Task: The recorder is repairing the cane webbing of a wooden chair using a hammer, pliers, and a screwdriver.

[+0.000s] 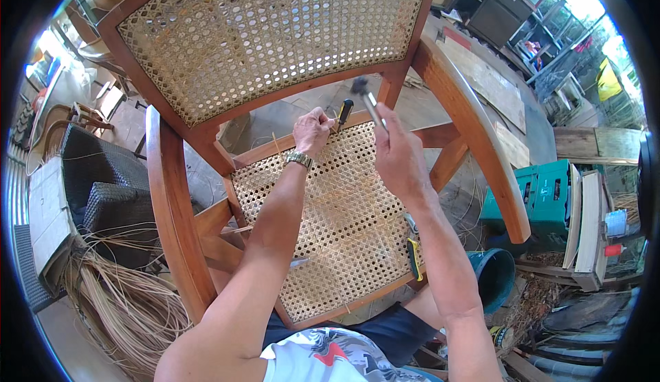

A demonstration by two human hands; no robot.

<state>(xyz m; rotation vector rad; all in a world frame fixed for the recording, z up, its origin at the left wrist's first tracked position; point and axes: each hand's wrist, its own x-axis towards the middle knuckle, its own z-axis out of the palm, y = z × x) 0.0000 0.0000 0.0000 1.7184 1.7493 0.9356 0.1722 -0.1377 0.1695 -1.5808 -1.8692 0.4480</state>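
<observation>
A wooden armchair with a woven cane seat (pixel 344 217) and cane back (pixel 268 31) stands in front of me. My left hand (pixel 311 131), with a wristwatch on it, grips a tool with a black and yellow handle (pixel 344 113) at the seat's back edge, held upright against the cane. My right hand (pixel 397 150) holds a small hammer (pixel 366 97) raised just right of that tool, its dark head up. A yellow and black cutter (pixel 414 258) lies on the seat's right front edge.
A bundle of loose cane strands (pixel 124 299) lies on the floor at left beside dark wicker furniture (pixel 103 176). At right are a green case (pixel 543 196), a blue bucket (pixel 498 275), boards and shelves.
</observation>
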